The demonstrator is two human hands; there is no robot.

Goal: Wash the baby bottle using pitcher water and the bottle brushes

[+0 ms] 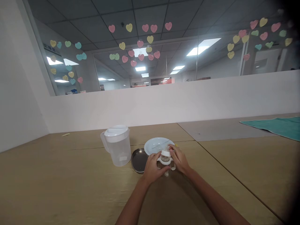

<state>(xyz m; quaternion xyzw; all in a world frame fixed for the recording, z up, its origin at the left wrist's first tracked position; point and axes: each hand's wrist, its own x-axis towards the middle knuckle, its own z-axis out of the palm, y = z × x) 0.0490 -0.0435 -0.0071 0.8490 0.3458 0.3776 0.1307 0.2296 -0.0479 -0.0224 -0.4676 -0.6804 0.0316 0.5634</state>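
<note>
A small clear bottle with a white cap and side handles (165,157) stands on the wooden table (70,181) between both hands. My left hand (152,168) wraps round its left side, fingers closed on it. My right hand (179,159) closes on the right side, fingers near the white cap. Just behind the bottle lies a white plate (154,144), and a dark round metal dish (138,160) sits to the left of my left hand. The bottle's lower part is hidden by my fingers.
A translucent plastic pitcher with a white lid (117,145) stands left of the metal dish. A teal cloth (278,126) lies at the far right. A low white partition (187,100) runs behind the table, with a glass wall bearing paper hearts above.
</note>
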